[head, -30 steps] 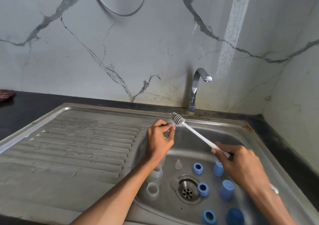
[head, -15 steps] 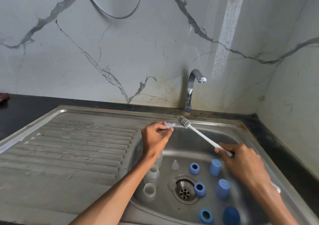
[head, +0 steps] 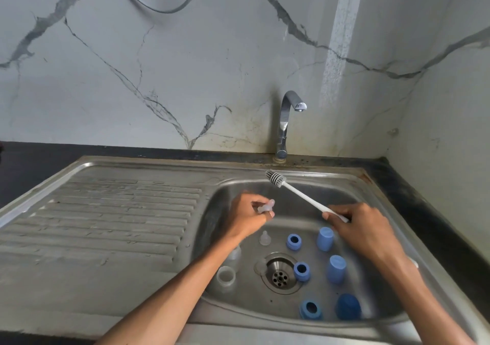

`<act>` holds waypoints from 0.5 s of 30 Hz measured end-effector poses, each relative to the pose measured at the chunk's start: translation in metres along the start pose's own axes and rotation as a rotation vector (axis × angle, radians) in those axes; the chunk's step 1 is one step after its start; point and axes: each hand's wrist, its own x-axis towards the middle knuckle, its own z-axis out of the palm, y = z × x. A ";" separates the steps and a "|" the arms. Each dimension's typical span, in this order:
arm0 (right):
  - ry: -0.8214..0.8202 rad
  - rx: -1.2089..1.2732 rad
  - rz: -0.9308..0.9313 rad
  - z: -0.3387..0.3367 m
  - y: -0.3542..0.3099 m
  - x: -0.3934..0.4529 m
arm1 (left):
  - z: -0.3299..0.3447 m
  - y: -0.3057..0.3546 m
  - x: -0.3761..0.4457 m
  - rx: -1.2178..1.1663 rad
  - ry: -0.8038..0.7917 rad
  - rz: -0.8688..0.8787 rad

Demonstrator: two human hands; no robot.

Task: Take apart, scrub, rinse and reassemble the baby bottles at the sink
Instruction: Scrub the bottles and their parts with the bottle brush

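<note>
The left hand [head: 248,216] pinches a small clear teat [head: 266,207] above the sink [head: 331,185]. Below it, by the drain [head: 280,274], lie clear bottles [head: 226,276] and another teat [head: 265,238]. The right hand [head: 363,228] grips a white bottle brush [head: 297,193], its bristles pointing up toward the tap [head: 287,122], with blue rings [head: 293,241] and blue caps [head: 325,238] just below it.

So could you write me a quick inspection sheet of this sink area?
Surface: steel sink, ribbed drainboard beside it.
Job's things: blue rings, blue caps, clear teat and clear bottle lie in the basin.
Clutter: nothing seen.
Hands: left hand pinches a clear teat; right hand grips a white bottle brush.
Cables: grey hose loops on the wall.
Surroundings: tap, not running; marble-patterned wall.
</note>
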 end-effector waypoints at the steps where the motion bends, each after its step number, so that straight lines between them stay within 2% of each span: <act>1: -0.011 -0.003 -0.004 0.001 0.002 0.003 | 0.003 0.000 -0.003 0.043 -0.036 0.013; 6: -0.073 -0.015 -0.024 0.008 0.013 0.011 | 0.017 0.005 -0.024 0.343 -0.279 0.042; 11: -0.133 -0.052 -0.039 0.009 0.018 0.015 | 0.034 -0.005 -0.041 0.771 -0.642 -0.037; 15: -0.150 -0.029 -0.035 0.011 0.020 0.014 | 0.041 -0.013 -0.049 0.943 -0.813 -0.068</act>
